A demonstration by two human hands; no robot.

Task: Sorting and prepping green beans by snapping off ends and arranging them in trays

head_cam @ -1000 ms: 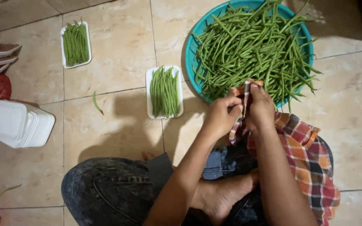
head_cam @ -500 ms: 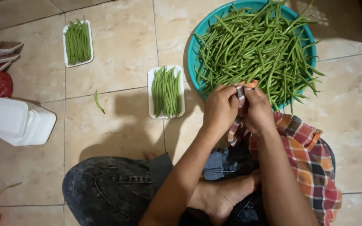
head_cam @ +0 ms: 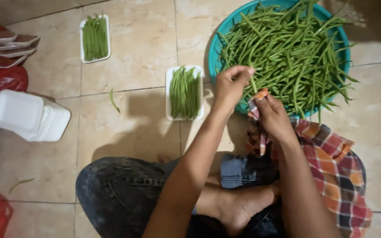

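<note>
We note the left hand (head_cam: 231,83) pinched narrow on a single green bean (head_cam: 253,83) at the near rim of the teal basin (head_cam: 214,48), which is heaped with beans. The right hand (head_cam: 273,115), just beside and below, grips a checked cloth (head_cam: 331,163) with fingers closed. A filled white tray (head_cam: 184,93) lies just left of the left hand.
</note>
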